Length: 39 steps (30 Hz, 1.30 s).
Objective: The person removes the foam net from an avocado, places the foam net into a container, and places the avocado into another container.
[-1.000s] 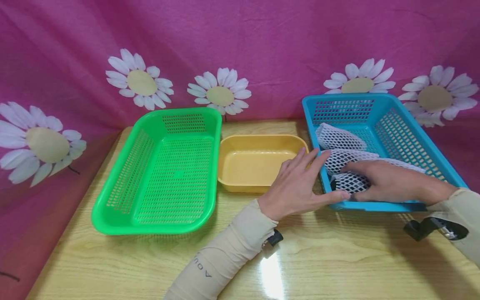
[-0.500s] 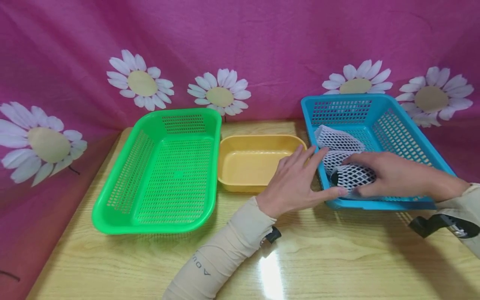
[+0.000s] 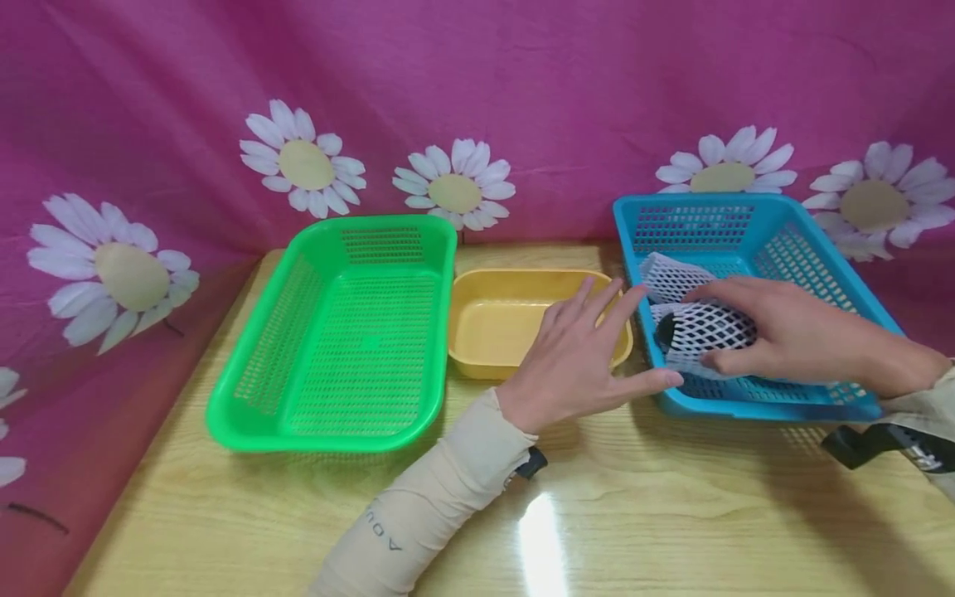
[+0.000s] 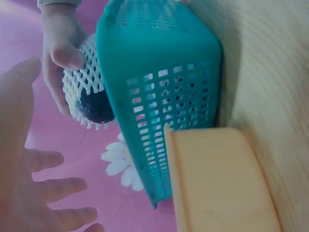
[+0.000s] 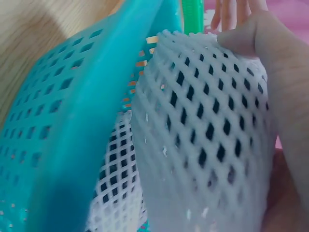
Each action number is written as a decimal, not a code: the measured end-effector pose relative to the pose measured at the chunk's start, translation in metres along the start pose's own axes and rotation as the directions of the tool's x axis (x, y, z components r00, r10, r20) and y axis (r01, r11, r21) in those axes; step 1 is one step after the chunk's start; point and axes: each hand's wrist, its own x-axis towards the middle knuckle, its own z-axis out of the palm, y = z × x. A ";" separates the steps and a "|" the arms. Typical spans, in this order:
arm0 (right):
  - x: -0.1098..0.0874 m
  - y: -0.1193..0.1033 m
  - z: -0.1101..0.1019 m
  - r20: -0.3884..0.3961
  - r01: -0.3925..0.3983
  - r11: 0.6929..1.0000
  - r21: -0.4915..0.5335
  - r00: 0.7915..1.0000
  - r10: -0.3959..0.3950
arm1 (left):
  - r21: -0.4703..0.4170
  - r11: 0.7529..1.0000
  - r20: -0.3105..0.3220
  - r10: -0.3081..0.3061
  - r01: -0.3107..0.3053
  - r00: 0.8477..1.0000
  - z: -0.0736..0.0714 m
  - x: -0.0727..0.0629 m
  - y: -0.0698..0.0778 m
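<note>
In the head view my right hand (image 3: pixel 802 332) grips a dark rounded object in a white foam net (image 3: pixel 709 327) over the blue basket (image 3: pixel 761 410). Its dark, glossy end (image 4: pixel 96 106) pokes out of the sleeve in the left wrist view, where it shows above the basket's rim. The sleeve fills much of the right wrist view, with my thumb across it. Inside the basket lies more white foam netting (image 3: pixel 667 278), partly hidden by the hand. My left hand (image 3: pixel 563 365) hovers with spread fingers between the yellow tub and the basket, holding nothing.
A yellow tub (image 3: pixel 496 365) stands in the middle, beside the blue basket. Left of it is a green perforated basket (image 3: pixel 358 444) with nothing in it. Behind them hangs a pink flowered cloth (image 3: pixel 567 99). Wooden tabletop (image 3: pixel 634 514) extends in front.
My right hand has raised the netted object from among the others in the blue basket. My left hand has drawn slightly back from the basket's rim. The head view has shifted a little.
</note>
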 end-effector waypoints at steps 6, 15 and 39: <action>0.007 -0.010 -0.007 -0.055 0.014 1.000 -0.016 0.998 -0.015 | 0.050 0.999 -0.052 0.005 -0.002 0.999 -0.011 -0.012 -0.008; 0.012 -0.022 -0.017 -0.132 0.060 0.997 -0.057 0.989 -0.067 | 0.086 0.996 -0.092 0.012 -0.004 0.996 -0.025 -0.025 -0.013; 0.039 -0.100 0.017 -0.096 0.263 0.964 0.047 0.961 -0.258 | 0.256 0.967 -0.186 0.045 0.004 0.982 -0.049 -0.073 -0.037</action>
